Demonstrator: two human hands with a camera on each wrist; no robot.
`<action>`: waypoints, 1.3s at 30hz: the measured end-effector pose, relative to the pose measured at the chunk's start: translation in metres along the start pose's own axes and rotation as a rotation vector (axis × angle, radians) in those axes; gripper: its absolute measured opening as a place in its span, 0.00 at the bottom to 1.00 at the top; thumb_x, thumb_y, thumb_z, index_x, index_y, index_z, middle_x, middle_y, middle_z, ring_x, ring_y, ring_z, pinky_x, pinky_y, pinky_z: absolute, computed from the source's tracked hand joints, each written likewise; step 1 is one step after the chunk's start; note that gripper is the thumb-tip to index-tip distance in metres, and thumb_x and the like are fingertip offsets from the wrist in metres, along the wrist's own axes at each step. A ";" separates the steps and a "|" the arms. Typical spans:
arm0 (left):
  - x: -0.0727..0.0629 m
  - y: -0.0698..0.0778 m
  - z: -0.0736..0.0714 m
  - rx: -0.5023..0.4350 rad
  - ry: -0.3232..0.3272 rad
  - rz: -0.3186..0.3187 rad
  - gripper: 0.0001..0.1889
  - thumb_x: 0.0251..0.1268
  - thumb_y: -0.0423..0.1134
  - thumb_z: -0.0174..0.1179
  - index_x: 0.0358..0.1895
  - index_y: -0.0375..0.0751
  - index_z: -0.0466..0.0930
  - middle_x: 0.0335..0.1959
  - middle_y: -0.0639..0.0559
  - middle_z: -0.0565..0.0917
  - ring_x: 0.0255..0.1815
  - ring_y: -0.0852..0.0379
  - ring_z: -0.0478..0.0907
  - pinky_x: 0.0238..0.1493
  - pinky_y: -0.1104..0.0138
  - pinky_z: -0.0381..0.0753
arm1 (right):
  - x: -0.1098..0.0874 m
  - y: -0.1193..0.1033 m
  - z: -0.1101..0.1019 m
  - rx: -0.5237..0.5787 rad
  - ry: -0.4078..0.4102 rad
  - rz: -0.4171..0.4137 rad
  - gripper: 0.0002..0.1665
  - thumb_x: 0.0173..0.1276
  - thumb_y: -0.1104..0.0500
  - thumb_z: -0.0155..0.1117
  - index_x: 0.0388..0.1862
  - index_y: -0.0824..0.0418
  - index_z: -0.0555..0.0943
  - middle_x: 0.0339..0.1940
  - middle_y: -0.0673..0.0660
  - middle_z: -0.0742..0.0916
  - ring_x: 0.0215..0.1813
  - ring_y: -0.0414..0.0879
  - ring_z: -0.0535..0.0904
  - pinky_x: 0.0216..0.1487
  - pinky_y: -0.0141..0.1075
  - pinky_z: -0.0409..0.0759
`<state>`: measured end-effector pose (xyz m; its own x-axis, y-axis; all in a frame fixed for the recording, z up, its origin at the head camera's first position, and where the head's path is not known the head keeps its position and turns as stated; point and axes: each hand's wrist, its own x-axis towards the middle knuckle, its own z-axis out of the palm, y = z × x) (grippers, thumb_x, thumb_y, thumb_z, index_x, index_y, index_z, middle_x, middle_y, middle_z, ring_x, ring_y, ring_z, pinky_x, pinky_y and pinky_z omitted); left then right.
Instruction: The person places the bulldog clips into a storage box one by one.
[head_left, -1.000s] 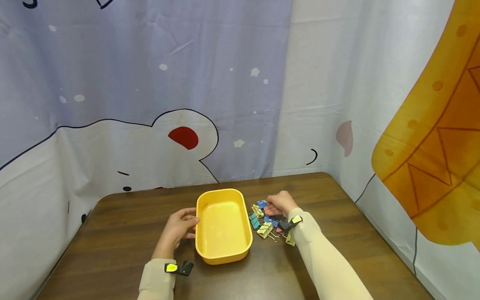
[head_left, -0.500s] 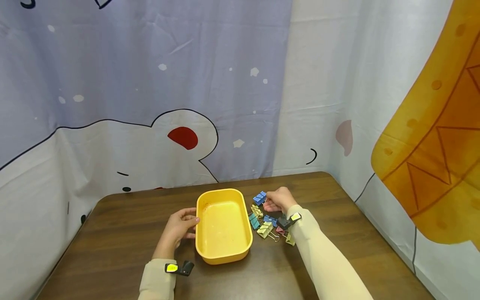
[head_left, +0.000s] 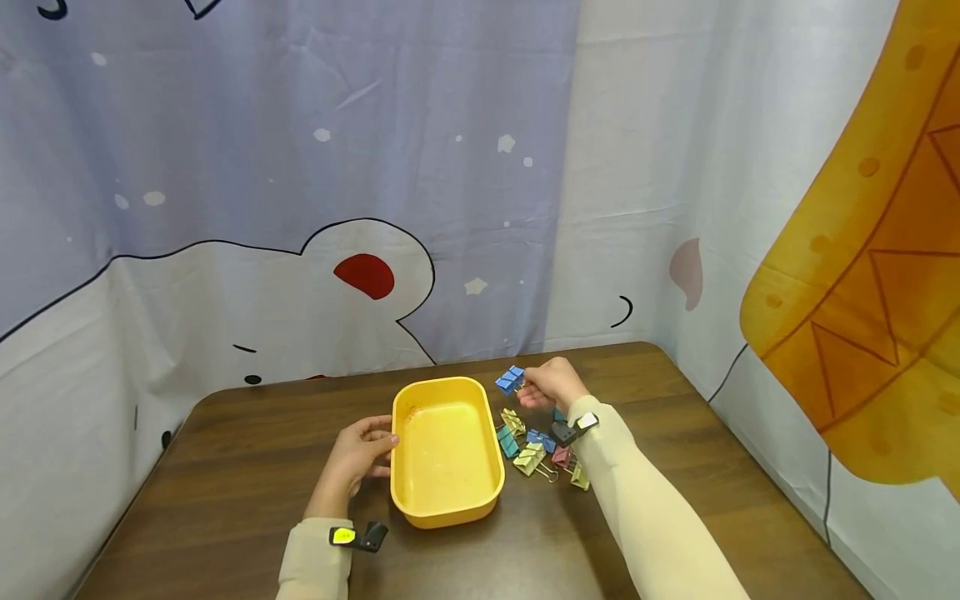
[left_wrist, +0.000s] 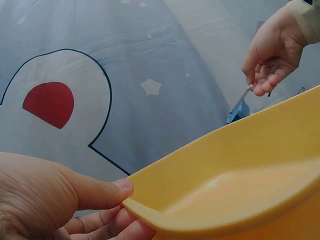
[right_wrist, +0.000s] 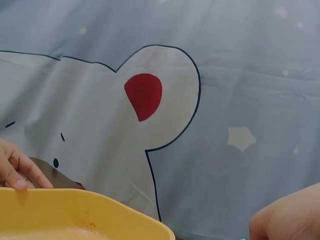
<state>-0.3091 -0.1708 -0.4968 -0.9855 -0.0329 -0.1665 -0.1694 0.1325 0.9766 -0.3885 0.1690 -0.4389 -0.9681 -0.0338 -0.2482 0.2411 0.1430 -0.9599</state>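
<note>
A yellow rectangular tub [head_left: 447, 450] with nothing inside stands on the brown table. My left hand [head_left: 357, 454] pinches its left rim, thumb [left_wrist: 107, 192] over the edge and fingers outside. To the right of the tub, my right hand [head_left: 552, 385] pinches a blue binder clip [head_left: 510, 380] by its wire handle. In the left wrist view this clip [left_wrist: 238, 112] hangs from the fingertips just beyond the tub's far rim. The right wrist view shows only part of the right hand [right_wrist: 290, 217], and the clip is almost out of frame.
Several binder clips lie in a loose pile beside the tub's right wall: teal [head_left: 507, 442], pale yellow [head_left: 530, 459], blue [head_left: 541, 440] and pink [head_left: 562, 456]. The right forearm [head_left: 637, 492] passes over the pile's right side. A printed curtain [head_left: 480, 183] stands behind the table.
My right hand has drawn the blue binder clip out of the pile, moving it away from me and a little left. My left hand stays on the tub's rim.
</note>
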 end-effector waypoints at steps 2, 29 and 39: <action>0.000 0.000 0.000 -0.002 0.001 -0.001 0.23 0.71 0.31 0.62 0.67 0.35 0.73 0.50 0.34 0.82 0.35 0.49 0.81 0.32 0.57 0.89 | 0.000 -0.002 0.002 -0.012 -0.007 -0.007 0.16 0.69 0.67 0.54 0.43 0.83 0.79 0.22 0.63 0.87 0.19 0.44 0.84 0.26 0.33 0.87; 0.001 0.000 0.001 -0.001 0.001 0.006 0.23 0.71 0.30 0.61 0.67 0.34 0.73 0.49 0.34 0.81 0.36 0.46 0.82 0.33 0.55 0.89 | -0.012 -0.042 0.049 -0.108 -0.121 -0.100 0.16 0.68 0.66 0.55 0.38 0.81 0.82 0.22 0.64 0.87 0.18 0.44 0.82 0.24 0.36 0.86; 0.001 0.001 0.001 0.003 -0.001 0.009 0.23 0.71 0.30 0.62 0.67 0.34 0.72 0.49 0.34 0.81 0.36 0.47 0.81 0.33 0.57 0.89 | -0.009 -0.036 0.079 -0.135 -0.171 -0.109 0.13 0.67 0.66 0.55 0.32 0.78 0.81 0.21 0.64 0.87 0.17 0.46 0.82 0.22 0.34 0.85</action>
<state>-0.3098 -0.1693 -0.4962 -0.9870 -0.0305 -0.1577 -0.1604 0.1357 0.9777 -0.3835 0.0856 -0.4120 -0.9595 -0.2218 -0.1737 0.1135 0.2599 -0.9589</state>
